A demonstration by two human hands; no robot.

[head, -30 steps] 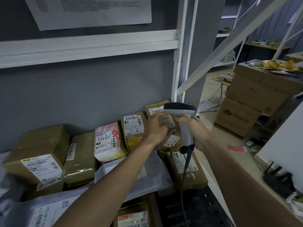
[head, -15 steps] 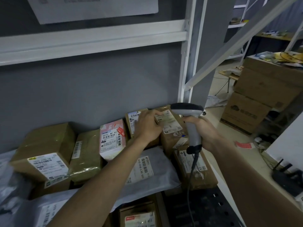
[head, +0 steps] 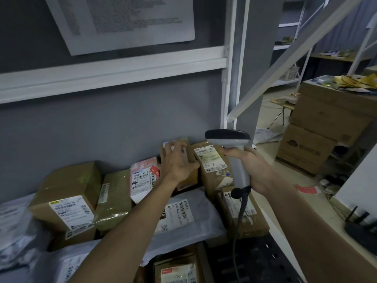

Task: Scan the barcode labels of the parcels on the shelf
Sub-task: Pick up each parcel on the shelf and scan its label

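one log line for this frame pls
right hand: grips scanner | left hand: on brown parcel | labelled parcel: beside scanner

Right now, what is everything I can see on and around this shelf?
Brown parcels: at least seven, cardboard, labelled, along the shelf's back wall.
Pink-and-white parcel: one, mid-row.
Grey mailer bags: at least three, in front of the boxes.
Barcode scanner: one, grey, black cable hanging.
Shelf frame: white metal.
Printed sheet: one, white, on the grey wall.
Stacked cartons: brown, far right.
Left hand: fingers spread over a back-row parcel.
Right hand: gripping the scanner's handle.
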